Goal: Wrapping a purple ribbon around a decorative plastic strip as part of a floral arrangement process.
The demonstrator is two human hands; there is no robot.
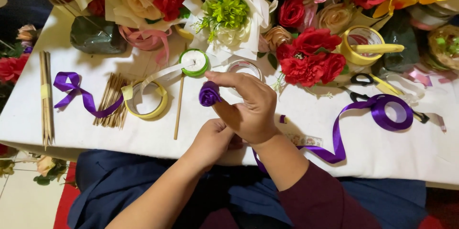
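A small purple ribbon rose (209, 93) stands upright above the white table's (296, 147) front edge. My right hand (248, 107) pinches it from the right, with fingers wrapped around the bud's side and base. My left hand (214, 140) sits just below, closed around the lower part under the bud, which is hidden by both hands. A long purple ribbon (337, 136) trails from under my right wrist to a purple ribbon spool (394, 113) on the right.
A yellow tape roll (148, 100), a green tape roll (194, 61), a loose purple ribbon (76, 92), bundles of wooden sticks (110, 100) and a single stick (179, 107) lie left. Black scissors (363, 88) and a clear cup (244, 69) lie ahead. Artificial flower bouquets (311, 54) line the far edge.
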